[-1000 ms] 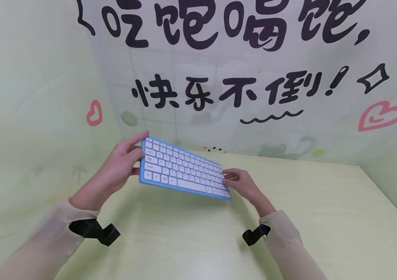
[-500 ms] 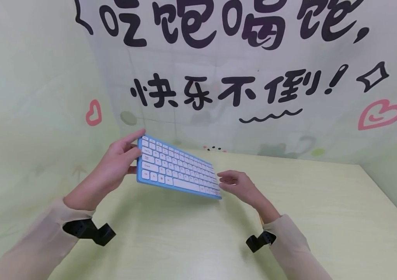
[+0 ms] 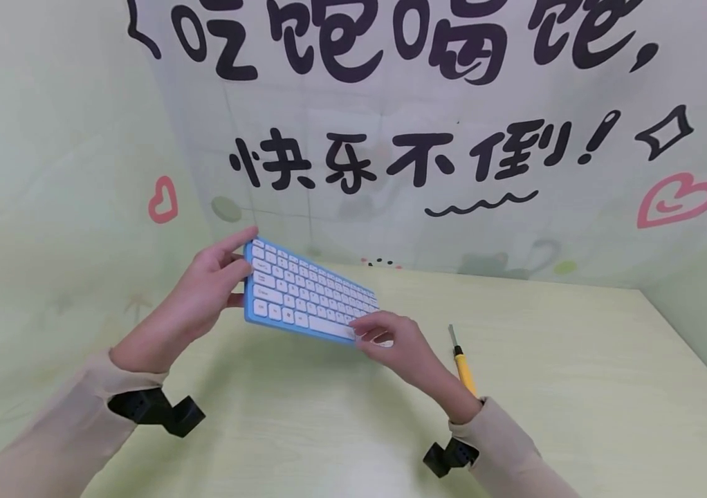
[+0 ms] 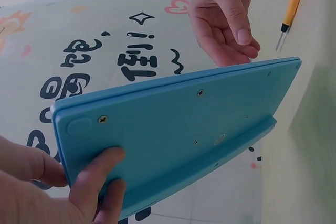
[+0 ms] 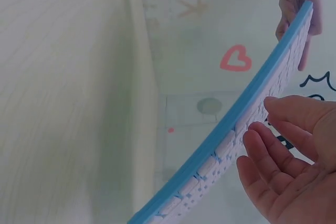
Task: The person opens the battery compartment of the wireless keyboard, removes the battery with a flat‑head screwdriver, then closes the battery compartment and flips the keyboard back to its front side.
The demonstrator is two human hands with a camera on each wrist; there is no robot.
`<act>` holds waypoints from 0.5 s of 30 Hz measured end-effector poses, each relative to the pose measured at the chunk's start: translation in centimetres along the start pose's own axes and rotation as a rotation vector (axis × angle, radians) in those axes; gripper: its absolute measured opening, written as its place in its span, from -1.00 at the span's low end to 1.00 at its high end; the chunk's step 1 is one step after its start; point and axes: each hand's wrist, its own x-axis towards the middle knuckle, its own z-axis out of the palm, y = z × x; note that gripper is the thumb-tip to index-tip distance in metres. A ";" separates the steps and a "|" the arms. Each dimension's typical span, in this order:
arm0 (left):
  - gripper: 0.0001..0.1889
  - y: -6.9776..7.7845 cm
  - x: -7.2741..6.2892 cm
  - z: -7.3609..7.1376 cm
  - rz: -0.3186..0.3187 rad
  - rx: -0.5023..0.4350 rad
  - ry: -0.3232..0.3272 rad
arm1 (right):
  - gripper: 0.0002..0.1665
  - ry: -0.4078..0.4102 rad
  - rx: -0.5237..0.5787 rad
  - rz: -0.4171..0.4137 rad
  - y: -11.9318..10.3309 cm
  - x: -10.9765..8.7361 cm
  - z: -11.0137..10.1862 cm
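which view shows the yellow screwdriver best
The left wrist view: there the screwdriver shows with both handle and shaft uncovered. The head view shows its shaft and part of the handle, the rest hidden behind the right arm. The right wrist view does not show it.

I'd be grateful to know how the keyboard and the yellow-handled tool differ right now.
The keyboard is a broad, flat slab; the yellow-handled tool is slim.
The keyboard is blue with white keys; the yellow-handled tool has a black collar and a thin shaft.
The left hand grips the keyboard, tilted above the table; the yellow-handled tool lies on the table.
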 end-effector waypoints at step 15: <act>-0.41 0.4 -0.1 0.8 -0.004 -0.015 -0.028 | -0.70 0.093 -0.052 -0.105 -0.6 0.8 1.9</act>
